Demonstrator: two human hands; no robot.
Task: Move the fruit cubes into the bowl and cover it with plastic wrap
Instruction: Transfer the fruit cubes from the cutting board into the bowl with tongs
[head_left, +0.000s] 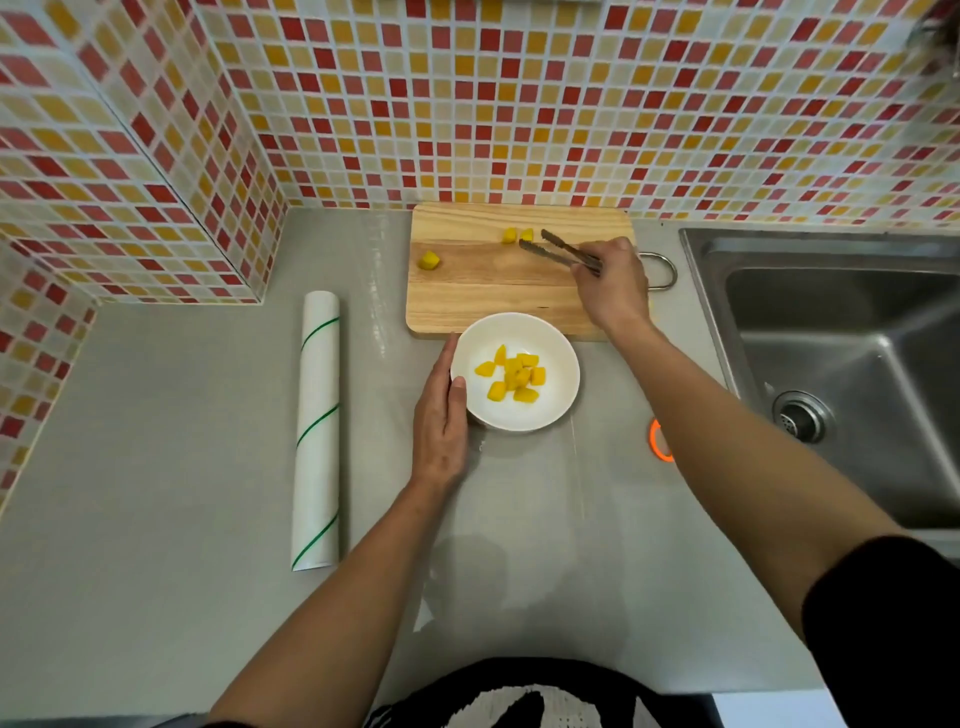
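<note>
A white bowl (556, 358) on the grey counter holds several yellow fruit cubes (514, 376). My left hand (441, 415) rests against the bowl's left side, fingers straight and thumb on the rim. Behind the bowl lies a wooden cutting board (483, 291). Three cubes lie on it: two close together (517, 235) near the back and one (429, 260) at the left. My right hand (610, 288) grips metal tongs (553, 247), whose open tips sit just right of the pair of cubes. A roll of plastic wrap (317, 426) lies to the left.
A steel sink (841, 364) fills the right side, its rim close to my right forearm. An orange ring (658, 441) lies on the counter between bowl and sink. Tiled walls stand behind the board and at the left corner. A flat sheet of clear film (519, 519) lies under the bowl.
</note>
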